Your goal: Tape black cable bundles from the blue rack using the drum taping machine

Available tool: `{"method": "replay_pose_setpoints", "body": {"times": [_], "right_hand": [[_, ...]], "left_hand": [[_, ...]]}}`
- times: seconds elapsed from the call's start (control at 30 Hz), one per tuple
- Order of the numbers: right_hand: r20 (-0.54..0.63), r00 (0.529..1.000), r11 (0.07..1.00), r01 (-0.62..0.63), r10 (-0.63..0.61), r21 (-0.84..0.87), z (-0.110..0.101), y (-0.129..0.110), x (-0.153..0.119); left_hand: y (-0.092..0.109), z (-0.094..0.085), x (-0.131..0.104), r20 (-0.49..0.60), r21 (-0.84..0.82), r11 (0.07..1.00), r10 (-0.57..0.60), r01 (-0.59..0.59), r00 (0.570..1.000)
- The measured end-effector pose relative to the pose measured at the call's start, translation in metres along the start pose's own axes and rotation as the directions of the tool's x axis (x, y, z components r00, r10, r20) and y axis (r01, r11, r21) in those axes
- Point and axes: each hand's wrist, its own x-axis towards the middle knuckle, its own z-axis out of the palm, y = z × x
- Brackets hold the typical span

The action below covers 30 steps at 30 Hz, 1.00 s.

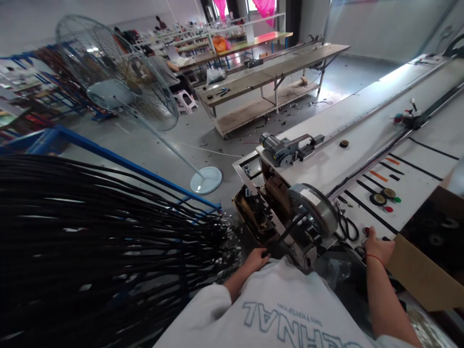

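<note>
Cardboard box (pixel 422 275) holds dark rolls (pixel 437 239); left grip (pixel 256 259) closed on strip (pixel 266 254), right grip (pixel 379 249) unclear by red button (pixel 367 231)

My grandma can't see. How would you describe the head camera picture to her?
A person's right hand is at a white workbench; the left hand holds something dark. Long black cords fill the lower left, and a big fan stands beyond.

A pedestal fan (pixel 108 94) (round base (pixel 206 180), wire cage (pixel 161 99)) stands on the floor (pixel 190 133); pink curtains (pixel 266 8) hang at the back.
</note>
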Motion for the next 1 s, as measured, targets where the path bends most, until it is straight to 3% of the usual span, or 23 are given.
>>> {"method": "replay_pose_setpoints", "body": {"times": [0.27, 0.4, 0.73, 0.87, 1.0], "right_hand": [[-0.005, 1.000, 1.000, -0.002, 0.002, 0.007, -0.003, -0.004, -0.006], [-0.020, 1.000, 0.999, 0.009, -0.008, 0.033, 0.000, -0.001, -0.005], [-0.047, 0.999, 0.998, 0.031, -0.028, 0.050, 0.011, 0.008, 0.003], [-0.066, 0.997, 0.997, 0.050, -0.046, 0.059, 0.006, 0.004, -0.003], [-0.057, 0.994, 0.994, 0.100, -0.098, 0.036, 0.004, 0.000, -0.008]], "left_hand": [[0.003, -0.010, 0.006, -0.137, -0.018, 0.987, 0.159, -0.163, 0.978], [0.023, -0.018, 0.015, -0.203, -0.019, 0.976, 0.209, -0.217, 0.957], [0.083, -0.031, 0.040, -0.219, -0.038, 0.924, 0.363, -0.380, 0.906], [0.092, -0.035, 0.040, -0.153, -0.268, 0.853, 0.421, -0.447, 0.894], [0.096, -0.030, 0.047, -0.113, -0.564, 0.754, 0.334, -0.337, 0.936]]}}
